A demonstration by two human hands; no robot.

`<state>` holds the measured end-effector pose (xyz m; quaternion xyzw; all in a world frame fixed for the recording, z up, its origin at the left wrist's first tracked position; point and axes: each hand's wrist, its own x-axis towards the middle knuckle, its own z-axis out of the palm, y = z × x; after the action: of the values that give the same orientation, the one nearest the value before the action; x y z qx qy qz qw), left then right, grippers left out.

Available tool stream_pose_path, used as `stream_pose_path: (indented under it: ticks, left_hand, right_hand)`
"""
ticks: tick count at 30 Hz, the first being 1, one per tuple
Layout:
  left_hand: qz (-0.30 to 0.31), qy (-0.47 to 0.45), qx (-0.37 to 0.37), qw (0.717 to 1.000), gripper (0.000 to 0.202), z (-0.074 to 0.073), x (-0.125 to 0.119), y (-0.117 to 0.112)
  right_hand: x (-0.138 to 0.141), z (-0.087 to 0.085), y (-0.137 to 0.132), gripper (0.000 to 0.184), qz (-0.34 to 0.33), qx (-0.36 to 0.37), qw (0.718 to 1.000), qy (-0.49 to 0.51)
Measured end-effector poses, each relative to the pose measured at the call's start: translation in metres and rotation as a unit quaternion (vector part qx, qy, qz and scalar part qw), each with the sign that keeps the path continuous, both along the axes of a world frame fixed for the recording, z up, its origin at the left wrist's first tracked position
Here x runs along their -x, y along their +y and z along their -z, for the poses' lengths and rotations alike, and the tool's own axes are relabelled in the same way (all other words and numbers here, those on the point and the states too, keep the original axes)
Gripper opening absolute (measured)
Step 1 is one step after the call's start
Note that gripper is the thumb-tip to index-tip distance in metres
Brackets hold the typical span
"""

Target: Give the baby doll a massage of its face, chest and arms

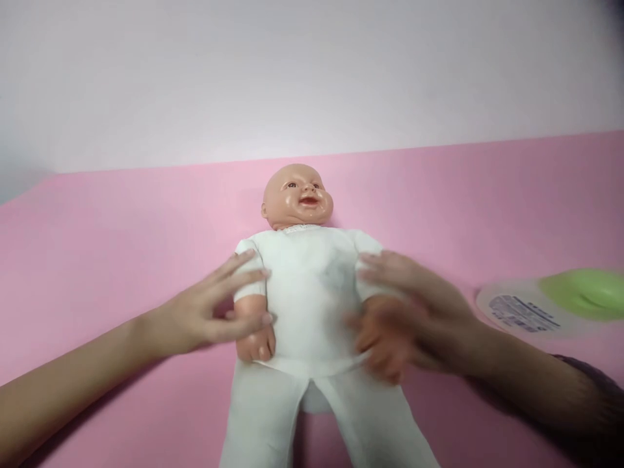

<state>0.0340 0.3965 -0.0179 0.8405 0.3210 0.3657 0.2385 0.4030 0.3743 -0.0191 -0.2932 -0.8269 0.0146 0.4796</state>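
Observation:
A bald baby doll (pixel 307 292) in a white cloth body lies on its back, head toward the wall. A grey smudge marks its chest. My left hand (pixel 214 302) rests on the doll's arm at the picture's left, fingers spread over the white sleeve and the bare forearm. On the other side my right hand (pixel 414 299) is at the doll's other arm, its fingers over the sleeve and smeared by motion. The doll's hand there is blurred too. How firmly either hand touches cannot be made out. The doll's feet lie outside the picture.
A whitish bottle (pixel 521 309) with a printed label and a green end lies at the right, beyond my right forearm. The pink surface (pixel 146 227) stretches under everything and meets a white wall (pixel 292 78) at the back.

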Motion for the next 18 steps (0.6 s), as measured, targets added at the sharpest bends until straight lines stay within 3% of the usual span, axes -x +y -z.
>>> stream_pose_path:
  ticks: [2, 5, 10, 15, 18]
  left_hand:
    - [0.033, 0.069, -0.012, 0.997, 0.048, -0.002, -0.001, -0.006]
    - [0.090, 0.139, -0.109, 0.980, 0.062, -0.004, 0.000, -0.006]
    - [0.149, 0.131, -0.229, 0.953, 0.062, -0.006, 0.000, 0.003]
    - [0.152, 0.117, -0.221, 0.956, 0.055, -0.003, -0.001, 0.003]
    - [0.096, 0.015, -0.147, 0.984, 0.045, 0.003, -0.004, 0.003]
  right_hand:
    - [0.000, 0.001, -0.006, 0.031, -0.036, -0.029, 0.996, -0.070]
    - [0.001, 0.001, -0.010, 0.030, -0.061, -0.102, 0.981, -0.155]
    - [0.000, 0.000, -0.007, 0.031, -0.056, -0.116, 0.978, -0.164]
    - [-0.003, 0.006, -0.006, 0.032, -0.068, -0.098, 0.982, -0.146]
    - [0.002, 0.008, -0.006, 0.045, -0.052, -0.021, 0.998, -0.028]
